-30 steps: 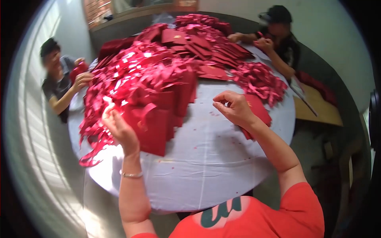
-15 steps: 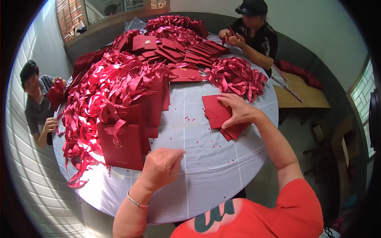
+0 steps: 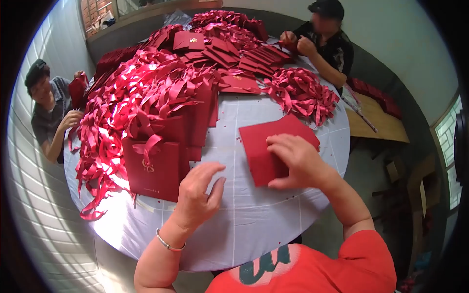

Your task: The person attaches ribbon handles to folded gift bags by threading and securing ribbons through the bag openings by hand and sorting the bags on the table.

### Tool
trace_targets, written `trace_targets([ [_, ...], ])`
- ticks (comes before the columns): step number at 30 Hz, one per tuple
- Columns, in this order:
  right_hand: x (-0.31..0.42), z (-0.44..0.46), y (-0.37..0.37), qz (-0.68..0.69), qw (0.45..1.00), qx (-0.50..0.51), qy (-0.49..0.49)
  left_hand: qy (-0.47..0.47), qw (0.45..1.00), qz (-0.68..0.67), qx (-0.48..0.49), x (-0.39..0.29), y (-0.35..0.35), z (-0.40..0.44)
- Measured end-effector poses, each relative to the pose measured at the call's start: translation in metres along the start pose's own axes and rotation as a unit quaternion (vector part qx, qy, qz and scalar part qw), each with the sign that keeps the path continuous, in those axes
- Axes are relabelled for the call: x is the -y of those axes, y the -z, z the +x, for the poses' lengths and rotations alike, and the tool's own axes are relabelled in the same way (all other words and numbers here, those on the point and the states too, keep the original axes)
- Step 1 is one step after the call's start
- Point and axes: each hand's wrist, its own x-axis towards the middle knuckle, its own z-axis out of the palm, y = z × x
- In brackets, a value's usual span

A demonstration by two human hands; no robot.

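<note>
My right hand [image 3: 300,163] is closed round the edge of a flat red bag [image 3: 264,156], fingers on its top face and thumb at its near edge. Other red bags show partly beneath it. My left hand [image 3: 198,193] hangs empty over the near part of the table, its thumb and fingers apart, just right of a standing red bag [image 3: 155,171] with a gold logo and ribbon handle. More bags with ribbons stand behind that one in a big pile [image 3: 151,88].
A heap of red ribbons [image 3: 303,95] lies beyond my right hand on the white-covered round table [image 3: 234,234]. Stacked flat bags [image 3: 239,83] lie at the back. One person [image 3: 49,107] sits at the left, another [image 3: 327,44] at the back right, both handling red pieces.
My left hand has opened its fingers near the standing bag. My right hand now holds a red bag that has come nearer and leftward from the small stack. The view has shifted slightly.
</note>
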Motion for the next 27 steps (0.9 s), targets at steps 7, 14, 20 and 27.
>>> trace_targets([
  [7, 0.086, -0.011, -0.025, 0.112, 0.98, 0.077, 0.148, 0.091, 0.994, -0.008, 0.066, 0.007, 0.0, -0.005],
  [14, 0.09, -0.012, -0.037, 0.111, 0.976, 0.099, 0.161, 0.062, 0.991, 0.043, 0.112, 0.006, -0.008, -0.008],
  [20, 0.1, -0.013, -0.044, 0.158, 0.966, 0.103, 0.176, 0.303, 0.933, -0.169, 0.097, 0.008, -0.009, -0.01],
  [27, 0.101, -0.015, -0.046, 0.208, 0.956, 0.077, 0.193, 0.278, 0.935, 0.009, 0.221, -0.015, -0.006, -0.005],
])
